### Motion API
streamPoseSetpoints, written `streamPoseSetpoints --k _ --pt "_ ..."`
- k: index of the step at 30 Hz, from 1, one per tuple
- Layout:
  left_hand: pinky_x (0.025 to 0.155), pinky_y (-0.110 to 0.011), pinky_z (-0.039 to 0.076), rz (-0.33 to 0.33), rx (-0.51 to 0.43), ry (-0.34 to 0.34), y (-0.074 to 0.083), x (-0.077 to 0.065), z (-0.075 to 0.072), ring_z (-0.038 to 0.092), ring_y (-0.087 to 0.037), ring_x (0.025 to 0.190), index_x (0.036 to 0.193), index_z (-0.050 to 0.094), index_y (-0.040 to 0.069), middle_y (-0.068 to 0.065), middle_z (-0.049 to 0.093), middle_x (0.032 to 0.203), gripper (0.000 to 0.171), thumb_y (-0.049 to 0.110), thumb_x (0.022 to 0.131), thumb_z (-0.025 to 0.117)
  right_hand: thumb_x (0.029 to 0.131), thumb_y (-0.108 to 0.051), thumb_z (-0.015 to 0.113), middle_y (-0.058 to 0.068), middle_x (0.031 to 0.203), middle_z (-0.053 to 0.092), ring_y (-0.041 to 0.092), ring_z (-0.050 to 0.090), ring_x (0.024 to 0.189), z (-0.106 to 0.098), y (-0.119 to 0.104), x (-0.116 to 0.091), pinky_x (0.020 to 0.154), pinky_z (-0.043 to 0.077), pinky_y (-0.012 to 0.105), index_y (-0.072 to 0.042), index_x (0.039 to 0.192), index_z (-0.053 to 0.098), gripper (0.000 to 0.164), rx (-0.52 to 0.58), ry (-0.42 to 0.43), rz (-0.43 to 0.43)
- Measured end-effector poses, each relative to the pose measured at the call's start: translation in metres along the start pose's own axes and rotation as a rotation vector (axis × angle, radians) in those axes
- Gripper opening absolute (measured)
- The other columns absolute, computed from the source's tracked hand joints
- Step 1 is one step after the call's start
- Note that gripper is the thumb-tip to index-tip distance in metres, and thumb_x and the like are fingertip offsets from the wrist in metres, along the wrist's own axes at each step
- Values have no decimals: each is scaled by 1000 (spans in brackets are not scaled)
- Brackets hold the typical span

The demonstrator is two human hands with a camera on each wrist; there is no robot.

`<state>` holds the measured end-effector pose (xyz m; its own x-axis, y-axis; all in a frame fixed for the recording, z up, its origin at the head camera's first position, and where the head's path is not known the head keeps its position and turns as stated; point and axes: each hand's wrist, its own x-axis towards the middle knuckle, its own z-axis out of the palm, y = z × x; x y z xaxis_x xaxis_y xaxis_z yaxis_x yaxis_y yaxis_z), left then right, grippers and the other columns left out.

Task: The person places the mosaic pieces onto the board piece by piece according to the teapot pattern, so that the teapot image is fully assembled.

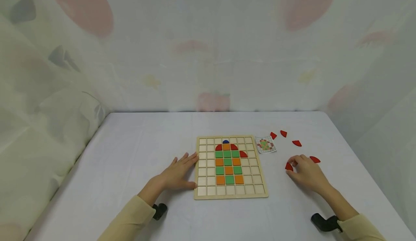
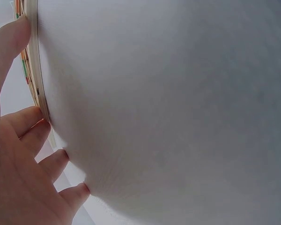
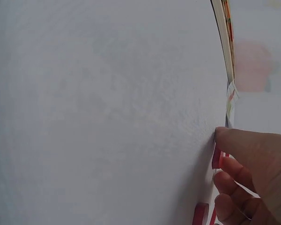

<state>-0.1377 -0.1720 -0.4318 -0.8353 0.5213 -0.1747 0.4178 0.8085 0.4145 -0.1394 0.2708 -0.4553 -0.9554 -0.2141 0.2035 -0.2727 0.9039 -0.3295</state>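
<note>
A wooden grid board lies on the white table with green and orange square tiles in its middle columns. Red quarter-round tiles and a small blue piece sit around their top. My left hand has its fingers spread, with fingertips and thumb touching the board's left edge. To the right of the board, my right hand pinches a red quarter-round tile between thumb and fingers, low over the table. In the right wrist view, that red tile shows between thumb and index finger.
A small pattern card lies by the board's upper right corner. Several loose red tiles are scattered beyond the right hand, one tile close beside its knuckles. A patterned cloth hangs behind the table.
</note>
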Motion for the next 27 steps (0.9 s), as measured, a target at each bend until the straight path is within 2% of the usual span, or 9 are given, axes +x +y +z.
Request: streamPoseSetpoints --k 4,11,17,27 --pt "106 -63 12 2 -5 1 0 0 1 15 -35 140 146 27 9 -5 20 153 88 40 76 72 69 -12 77 3 76 55 13 46 64 1 1 1 52 41 23 -5 89 63 25 4 13 -14" --pt "107 -62 12 -16 -6 -1 0 0 1 14 -34 140 146 27 10 -3 20 153 88 39 76 72 71 -8 75 6 83 59 18 52 72 1 0 2 59 47 30 -5 91 64 23 16 0 -38" --pt "107 -62 11 -16 -3 0 0 0 1 14 -34 140 146 27 9 -4 20 153 88 39 76 72 72 -9 75 6 84 59 17 51 71 0 -1 2 60 48 31 -5 92 64 23 11 -2 -50" --pt "107 -63 11 -7 -2 0 1 0 -1 14 -35 140 146 26 9 -5 20 153 88 39 76 72 74 -10 74 5 90 64 18 55 79 1 -10 11 68 50 36 -6 97 65 24 75 -3 -49"
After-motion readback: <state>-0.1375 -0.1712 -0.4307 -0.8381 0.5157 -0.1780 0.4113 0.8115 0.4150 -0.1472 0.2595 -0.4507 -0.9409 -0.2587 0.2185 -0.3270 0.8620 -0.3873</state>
